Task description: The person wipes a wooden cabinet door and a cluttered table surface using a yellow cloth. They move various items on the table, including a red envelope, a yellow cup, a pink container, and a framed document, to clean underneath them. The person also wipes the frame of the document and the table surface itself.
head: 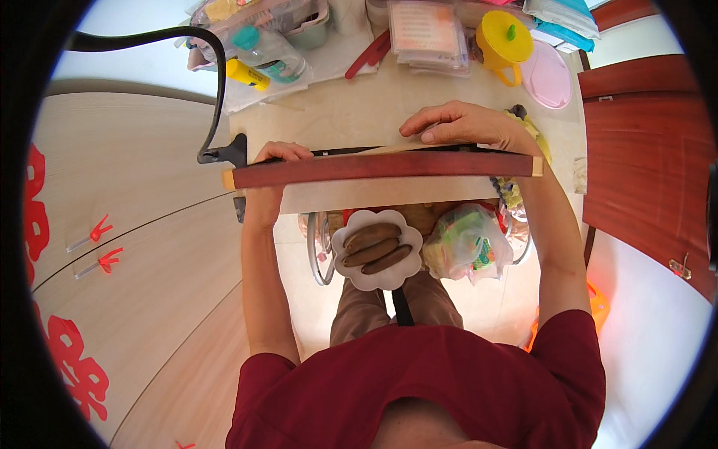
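A dark red wooden frame (387,167) with gold-coloured ends stands edge-on before me, crossing the near part of the table. My left hand (285,151) grips its left end, fingers curled over the upper edge. Behind the frame, my right hand (463,122) reaches past its right end. Those fingers extend loosely over the back side, the thumb apart, and nothing shows in them. Whether its palm touches the frame is hard to tell. Black edging and a pale panel show along the frame's back; its front face is hidden from this angle.
Toward the back of the table (336,120) are a yellow lidded cup (503,45), a clear bottle (275,59) and plastic-wrapped cards (429,33). A black bent arm (219,90) clamps at left. Below sit a scalloped white dish (412,264) of brown elongated items and a plastic bag (465,241).
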`<state>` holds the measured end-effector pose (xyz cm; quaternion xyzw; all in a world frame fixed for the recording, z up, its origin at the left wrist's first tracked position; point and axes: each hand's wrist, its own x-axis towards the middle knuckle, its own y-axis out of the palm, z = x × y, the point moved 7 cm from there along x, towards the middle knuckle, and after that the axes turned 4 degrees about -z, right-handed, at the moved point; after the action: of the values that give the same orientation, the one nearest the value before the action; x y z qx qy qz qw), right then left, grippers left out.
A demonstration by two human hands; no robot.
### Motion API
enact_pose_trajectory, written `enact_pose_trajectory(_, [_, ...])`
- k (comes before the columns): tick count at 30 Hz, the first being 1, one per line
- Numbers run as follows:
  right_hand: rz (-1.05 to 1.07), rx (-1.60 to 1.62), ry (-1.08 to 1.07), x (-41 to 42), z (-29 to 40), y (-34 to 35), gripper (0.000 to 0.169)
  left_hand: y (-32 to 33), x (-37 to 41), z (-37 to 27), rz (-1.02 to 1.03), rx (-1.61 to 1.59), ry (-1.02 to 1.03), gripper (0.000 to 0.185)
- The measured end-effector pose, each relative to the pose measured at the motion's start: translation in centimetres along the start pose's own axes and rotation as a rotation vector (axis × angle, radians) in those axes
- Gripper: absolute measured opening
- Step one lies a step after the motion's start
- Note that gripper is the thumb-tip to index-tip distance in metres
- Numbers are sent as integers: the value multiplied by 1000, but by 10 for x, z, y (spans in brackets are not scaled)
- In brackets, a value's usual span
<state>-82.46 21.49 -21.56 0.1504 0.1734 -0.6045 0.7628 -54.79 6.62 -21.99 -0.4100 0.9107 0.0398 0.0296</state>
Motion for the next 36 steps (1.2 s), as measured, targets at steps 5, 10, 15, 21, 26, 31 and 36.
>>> enact_pose_trajectory(5, [-9, 4, -14, 9, -5, 4, 44, -3, -11, 2, 77, 27, 157, 21])
enact_pose_trajectory(10, [-162, -79, -105, 3, -19, -20, 39, 2, -12, -4, 88, 1, 179, 25])
enact_pose_trajectory(15, [-535, -105, -45, -47, -37, -36, 28, 1, -13, 1, 82, -17, 199, 28])
enact_pose_trajectory(21, [-584, 95, 14, -74, -61, -28, 29, -1, -8, 7, 77, -44, 134, 28])
enact_pose_trajectory(26, [-396, -56, 161, -64, -53, -34, 28, 2, -8, 1, 62, -37, 114, 27])
enact_pose_trajectory(31, [-329, -87, 63, -39, -33, -21, 29, -1, -9, 6, 77, -28, 140, 23])
enact_pose_trajectory(36, [-115, -129, 136, -37, -22, -10, 24, 2, -11, 3, 78, -85, 137, 26])
